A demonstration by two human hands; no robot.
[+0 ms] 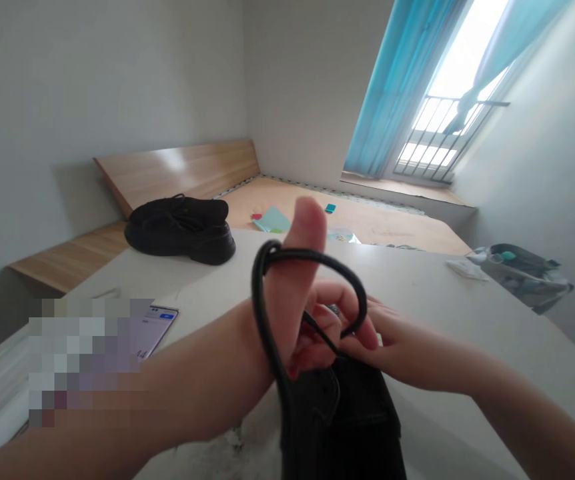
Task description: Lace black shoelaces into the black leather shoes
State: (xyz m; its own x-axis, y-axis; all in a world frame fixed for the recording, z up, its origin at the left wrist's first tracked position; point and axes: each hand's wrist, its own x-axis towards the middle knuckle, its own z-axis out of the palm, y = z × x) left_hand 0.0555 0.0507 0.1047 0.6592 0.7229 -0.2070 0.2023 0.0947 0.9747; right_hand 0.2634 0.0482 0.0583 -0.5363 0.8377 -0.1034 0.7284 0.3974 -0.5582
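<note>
A black shoe (pixel 347 413) stands on the table in front of me, cut off by the lower edge of the view. Its thick black shoelace (pixel 337 257) rises in a large loop around the raised thumb of my left hand (pixel 297 300). The other fingers of that hand are curled closed on the lace. On the far side of the shoe, my right hand (pixel 392 340) reaches in from the right, thumb and fingers brought together at the lace near the shoe's top. Its fingertips are partly hidden behind my left hand.
A second black shoe (pixel 180 230) sits at the far left of the white table (pixel 417 287). A phone (pixel 160 327) lies at left, partly blurred out. A plastic bag (pixel 527 273) is at right. Behind are a wooden bed board (pixel 392 227) with small items, and a barred window (pixel 430 140).
</note>
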